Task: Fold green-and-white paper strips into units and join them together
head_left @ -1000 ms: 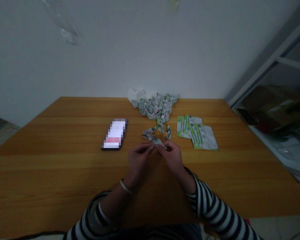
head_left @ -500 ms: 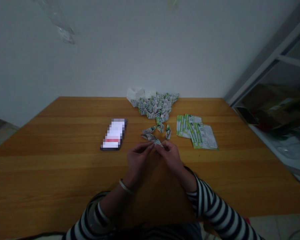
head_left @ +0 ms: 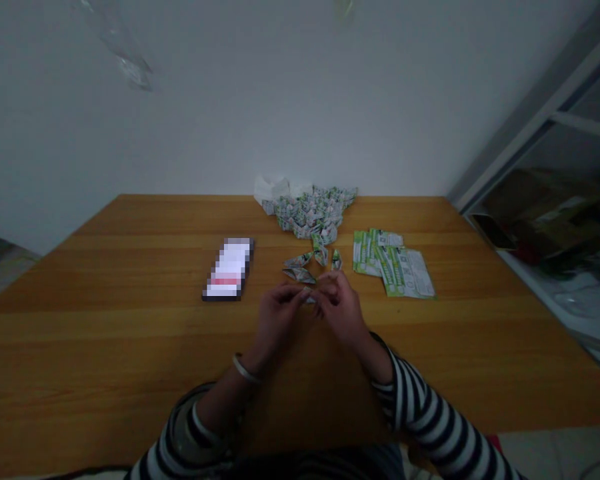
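Note:
Between my fingertips is a small piece of folded printed paper, mostly hidden by the hands. My left hand is closed, pinching its left side between thumb and fingers. On the other side my right hand is closed on it too, thumb and index finger meeting close to the left thumb. Just beyond the hands lie several folded paper pieces, green, white and grey. One upright folded piece stands near the right fingertips.
A large heap of folded paper pieces lies against the wall, with white tissue at its left. Flat green-and-white printed sheets are stacked on the right. A phone with a blurred screen rests on the wooden table at left.
The paper between my hands has become smaller in view, now mostly covered by the fingers. My right hand has shifted slightly, its fingers raised and curled more over the paper.

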`<act>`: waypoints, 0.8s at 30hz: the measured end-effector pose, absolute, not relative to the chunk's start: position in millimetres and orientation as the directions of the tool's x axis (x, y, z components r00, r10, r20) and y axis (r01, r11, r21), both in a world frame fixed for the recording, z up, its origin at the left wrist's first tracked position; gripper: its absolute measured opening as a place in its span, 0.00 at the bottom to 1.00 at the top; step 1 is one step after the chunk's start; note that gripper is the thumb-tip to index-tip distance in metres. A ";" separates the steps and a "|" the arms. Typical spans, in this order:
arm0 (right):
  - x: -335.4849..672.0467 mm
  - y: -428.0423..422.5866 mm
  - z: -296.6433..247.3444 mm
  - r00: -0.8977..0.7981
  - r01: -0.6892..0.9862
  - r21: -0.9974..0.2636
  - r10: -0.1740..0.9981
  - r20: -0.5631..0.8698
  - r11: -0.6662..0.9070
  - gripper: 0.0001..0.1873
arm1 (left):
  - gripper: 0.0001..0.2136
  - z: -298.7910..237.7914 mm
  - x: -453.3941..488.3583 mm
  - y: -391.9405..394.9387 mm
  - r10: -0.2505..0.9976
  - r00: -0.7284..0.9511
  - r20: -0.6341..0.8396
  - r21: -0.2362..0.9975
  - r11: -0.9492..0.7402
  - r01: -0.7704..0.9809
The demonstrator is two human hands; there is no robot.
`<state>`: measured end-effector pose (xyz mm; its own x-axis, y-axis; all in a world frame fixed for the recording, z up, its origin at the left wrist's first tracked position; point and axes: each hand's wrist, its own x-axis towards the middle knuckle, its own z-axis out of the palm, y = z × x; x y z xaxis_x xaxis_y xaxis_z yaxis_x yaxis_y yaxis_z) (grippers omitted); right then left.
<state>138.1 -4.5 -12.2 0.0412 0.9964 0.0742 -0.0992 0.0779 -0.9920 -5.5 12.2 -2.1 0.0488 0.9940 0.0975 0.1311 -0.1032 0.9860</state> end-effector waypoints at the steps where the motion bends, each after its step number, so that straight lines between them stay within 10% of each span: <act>1: 138.7 -3.7 -13.6 0.013 -0.104 -0.993 0.999 0.051 0.053 0.16 | 0.06 -1.9 -6.2 12.5 0.993 0.018 0.113 0.985 -0.115 0.129; 14: 137.8 -3.5 -14.5 -0.084 -0.196 -0.980 0.996 -0.016 -0.032 0.19 | 0.13 -7.9 -5.5 13.6 0.991 0.105 0.085 0.945 -0.113 0.306; 24: 147.6 4.2 -15.0 0.060 -0.213 -0.977 0.998 -0.032 -0.018 0.18 | 0.19 -19.7 -6.4 12.3 0.889 0.320 0.329 0.772 -0.448 0.451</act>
